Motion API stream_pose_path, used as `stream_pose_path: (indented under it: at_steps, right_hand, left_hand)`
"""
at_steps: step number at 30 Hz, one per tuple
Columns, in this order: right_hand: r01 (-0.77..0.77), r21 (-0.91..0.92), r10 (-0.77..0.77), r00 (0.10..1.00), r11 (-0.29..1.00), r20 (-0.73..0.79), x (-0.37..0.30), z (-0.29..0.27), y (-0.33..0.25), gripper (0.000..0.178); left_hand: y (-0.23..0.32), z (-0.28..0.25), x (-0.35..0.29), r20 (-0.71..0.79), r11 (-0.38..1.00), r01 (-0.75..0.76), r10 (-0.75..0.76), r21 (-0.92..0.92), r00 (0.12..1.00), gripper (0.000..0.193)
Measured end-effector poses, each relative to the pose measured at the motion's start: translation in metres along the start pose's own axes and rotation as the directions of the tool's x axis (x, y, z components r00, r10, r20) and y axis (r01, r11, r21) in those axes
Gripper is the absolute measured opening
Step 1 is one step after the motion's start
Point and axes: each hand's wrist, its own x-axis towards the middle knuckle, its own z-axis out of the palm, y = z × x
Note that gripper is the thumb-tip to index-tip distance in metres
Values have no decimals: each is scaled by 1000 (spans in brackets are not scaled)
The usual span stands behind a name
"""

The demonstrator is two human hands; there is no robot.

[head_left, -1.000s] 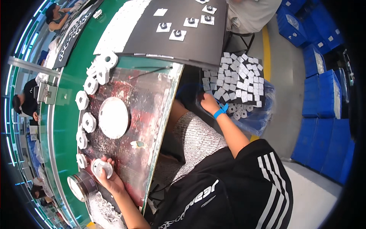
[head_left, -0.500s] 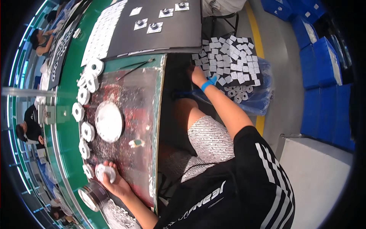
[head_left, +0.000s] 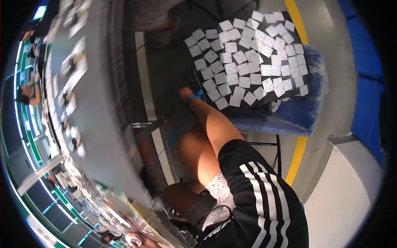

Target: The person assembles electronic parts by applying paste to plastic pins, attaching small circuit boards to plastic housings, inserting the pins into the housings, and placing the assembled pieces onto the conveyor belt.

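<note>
My left hand point(head_left: 145, 242), low in the picture at the bench edge, is closed around a white ring-shaped part point(head_left: 133, 239). My right arm reaches forward past my knee. At its end my right hand point(head_left: 185, 94), with a blue band point(head_left: 195, 97) at the wrist, is beside the near left corner of a black board point(head_left: 264, 97). Its fingers look curled, but shadow and blur hide whether they hold anything. Many white square cards point(head_left: 243, 69) lie spread over the board, some overlapping. Under its near edge a few white round parts point(head_left: 273, 106) show.
The board rests on a blue crate point(head_left: 289, 118) lined with clear plastic. On the left, the blurred grey bench surface point(head_left: 95, 124) carries white plates with dark fittings point(head_left: 68, 64). A white block point(head_left: 347, 182) stands at right, below blue bins point(head_left: 368, 53).
My view has swung right and down, so the card board appears larger and the bench slides left, blurred. My left hand still holds the white ring part, now at the bottom edge.
</note>
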Motion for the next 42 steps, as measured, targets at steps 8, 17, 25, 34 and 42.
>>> stream_pose_path:
  at_steps: [8, 17, 25, 34, 42]
  right_hand:
    - [11, 298, 71, 962, 955, -263, 49, 71, -49, 32]
    - [67, 197, -174, 783, 978, 597, 82, 48, -74, 28]
    - [222, 63, -214, 971, 973, -108, 140, 151, 2, 23]
    - [119, 76, -108, 985, 990, -136, 146, 159, 9, 29]
    - [517, 277, -586, 693, 810, 421, 88, 26, -29, 28]
  left_hand:
    - [16, -16, 56, 113, 996, 66, -73, 63, 991, 38]
    - [63, 10, 122, 113, 969, -31, 4, 245, 994, 38]
    - [74, 3, 155, 85, 966, -51, 31, 252, 996, 39]
    - [57, -3, 178, 63, 975, -36, 23, 218, 998, 41]
    - [51, 8, 180, 41, 976, -13, 4, 218, 999, 43]
